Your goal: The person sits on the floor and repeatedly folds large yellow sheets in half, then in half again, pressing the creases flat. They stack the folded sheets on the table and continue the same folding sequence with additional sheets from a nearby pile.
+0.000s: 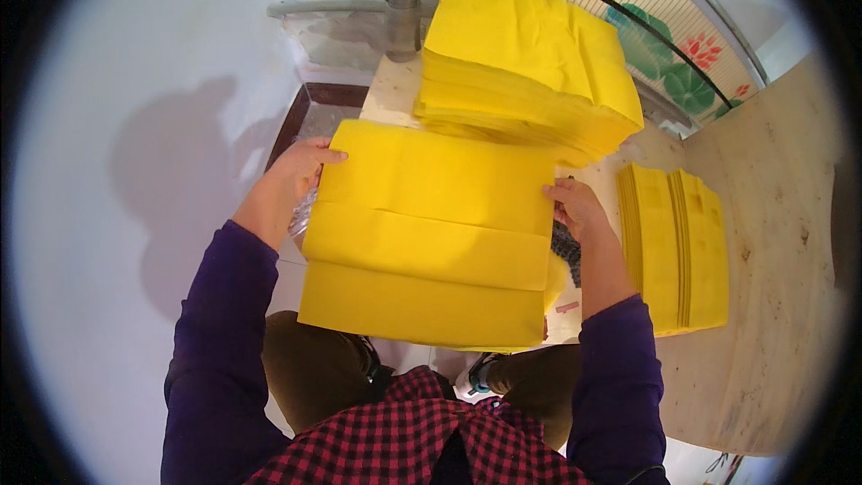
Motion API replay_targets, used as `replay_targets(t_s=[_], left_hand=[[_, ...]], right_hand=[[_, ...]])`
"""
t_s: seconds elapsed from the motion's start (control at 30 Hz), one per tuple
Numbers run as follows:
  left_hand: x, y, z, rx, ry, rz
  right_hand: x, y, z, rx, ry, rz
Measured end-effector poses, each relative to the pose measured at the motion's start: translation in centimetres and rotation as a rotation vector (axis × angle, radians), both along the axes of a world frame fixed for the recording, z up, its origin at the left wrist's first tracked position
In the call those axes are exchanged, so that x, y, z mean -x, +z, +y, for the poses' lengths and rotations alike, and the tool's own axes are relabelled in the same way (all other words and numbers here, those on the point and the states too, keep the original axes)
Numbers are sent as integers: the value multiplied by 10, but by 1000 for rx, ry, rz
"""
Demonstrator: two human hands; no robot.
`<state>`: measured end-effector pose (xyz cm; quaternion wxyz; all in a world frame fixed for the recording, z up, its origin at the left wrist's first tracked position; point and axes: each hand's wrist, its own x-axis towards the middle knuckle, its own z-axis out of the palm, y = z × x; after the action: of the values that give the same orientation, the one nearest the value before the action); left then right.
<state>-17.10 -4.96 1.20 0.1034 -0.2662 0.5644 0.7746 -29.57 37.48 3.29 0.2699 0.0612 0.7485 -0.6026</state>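
Observation:
A yellow cloth sheet (pixel 426 233), with crosswise folds or layered edges, is held up in front of me above my lap. My left hand (pixel 303 166) pinches its upper left edge, thumb on top. On the opposite side my right hand (pixel 575 202) grips the right edge, its thumb on the face of the cloth. Fingers of both hands are partly hidden behind the sheet. Just beyond it rises a tall stack of yellow cloth (pixel 530 63). To the right stand folded yellow cloths (pixel 678 247) in a neat pile.
A pale wooden table (pixel 772 305) carries the stacks. A grey transparent jug (pixel 403 22) stands at the back left. Behind the table is a slatted panel (pixel 673 36) with painted flowers. A dark patterned item (pixel 566 247) shows beside the held sheet. A white wall (pixel 108 216) bounds the left.

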Motion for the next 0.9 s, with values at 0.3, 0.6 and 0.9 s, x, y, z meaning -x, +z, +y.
replay_targets(t_s=[0.3, 0.6, 0.9], left_hand=[[9, -3, -12, 116, -120, 75], [-32, -20, -3, 485, -38, 354], [-71, -48, 6, 1045, -115, 900]], right_hand=[[10, 7, 2, -76, 71, 61], [-46, -2, 7, -120, -70, 436], [-87, -62, 33, 249, -7, 612]])
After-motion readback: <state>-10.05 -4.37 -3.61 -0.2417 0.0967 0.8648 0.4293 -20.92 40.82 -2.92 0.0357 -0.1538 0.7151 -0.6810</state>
